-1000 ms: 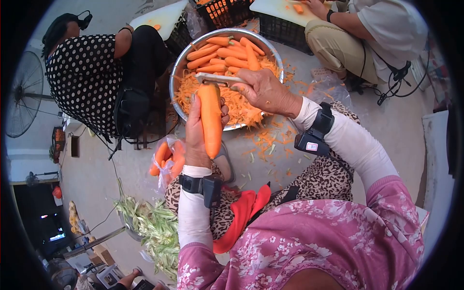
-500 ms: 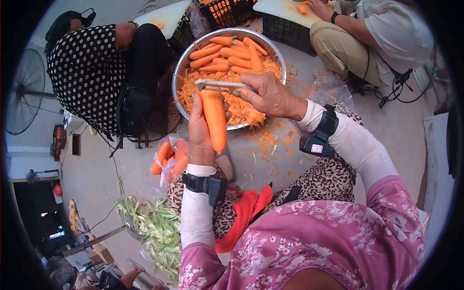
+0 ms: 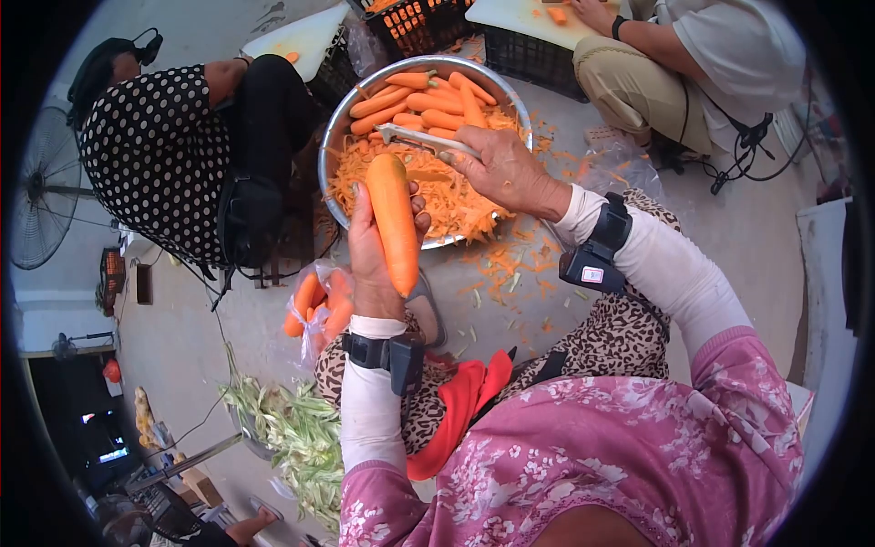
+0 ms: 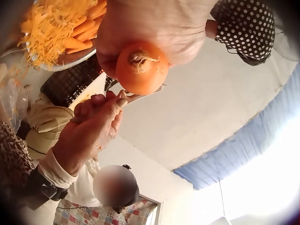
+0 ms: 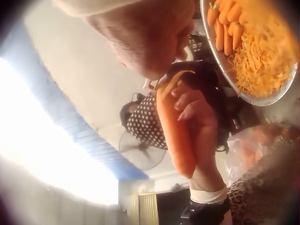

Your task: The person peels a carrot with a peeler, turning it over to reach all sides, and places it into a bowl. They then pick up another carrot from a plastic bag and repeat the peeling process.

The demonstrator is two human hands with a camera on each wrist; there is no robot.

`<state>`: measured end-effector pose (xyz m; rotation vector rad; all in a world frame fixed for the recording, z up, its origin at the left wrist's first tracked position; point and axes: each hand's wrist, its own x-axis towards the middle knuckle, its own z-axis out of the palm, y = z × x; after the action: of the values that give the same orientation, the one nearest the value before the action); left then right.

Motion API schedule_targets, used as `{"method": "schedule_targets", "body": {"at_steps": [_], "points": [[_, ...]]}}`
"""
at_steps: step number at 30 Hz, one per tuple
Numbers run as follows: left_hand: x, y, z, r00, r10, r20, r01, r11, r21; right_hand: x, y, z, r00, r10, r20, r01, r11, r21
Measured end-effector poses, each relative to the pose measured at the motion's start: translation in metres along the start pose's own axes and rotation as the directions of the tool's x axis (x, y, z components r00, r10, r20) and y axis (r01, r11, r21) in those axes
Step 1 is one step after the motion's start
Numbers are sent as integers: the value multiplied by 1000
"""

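Note:
A large carrot (image 3: 392, 223) is gripped by my left hand (image 3: 365, 255), its thick end up and forward, its tip pointing back at me. In my right hand (image 3: 510, 173) is a peeler (image 3: 419, 139), held by its handle just beyond the carrot's thick end. From the right wrist, a thin strip of peel (image 5: 183, 75) shows by the carrot's upper end. The left wrist view looks straight at the carrot's rooty end (image 4: 140, 68). Below both hands stands a metal basin (image 3: 329, 182) with whole carrots (image 3: 442, 118) at the back and a heap of peelings (image 3: 456, 201) in front.
A plastic bag of carrots (image 3: 317, 310) lies left of my feet, near a pile of pale green husks (image 3: 301, 428). Scraps of peel (image 3: 510, 264) litter the floor. Two people crouch ahead, one left, one right, near cutting boards (image 3: 519, 20) on black crates (image 3: 529, 64).
The peeler has come away from the carrot's thick end, forward over the basin. My left hand keeps its grip on the carrot, and the view has shifted slightly.

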<state>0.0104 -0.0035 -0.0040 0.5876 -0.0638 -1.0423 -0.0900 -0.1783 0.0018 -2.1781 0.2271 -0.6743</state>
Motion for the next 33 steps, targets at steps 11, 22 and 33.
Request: {"method": "schedule_targets", "body": {"at_steps": [11, 22, 33], "points": [[1, 0, -9, 994, 41, -102, -33, 996, 77, -14, -23, 1, 929, -263, 260, 187, 941, 283], [-1, -4, -8, 1000, -20, -18, 22, 992, 122, -2, -11, -5, 980, -182, 86, 180, 983, 32], [-1, -14, -11, 999, -44, -18, 47, 981, 191, 6, 3, -17, 962, 134, 236, -145, 989, 26]]}}
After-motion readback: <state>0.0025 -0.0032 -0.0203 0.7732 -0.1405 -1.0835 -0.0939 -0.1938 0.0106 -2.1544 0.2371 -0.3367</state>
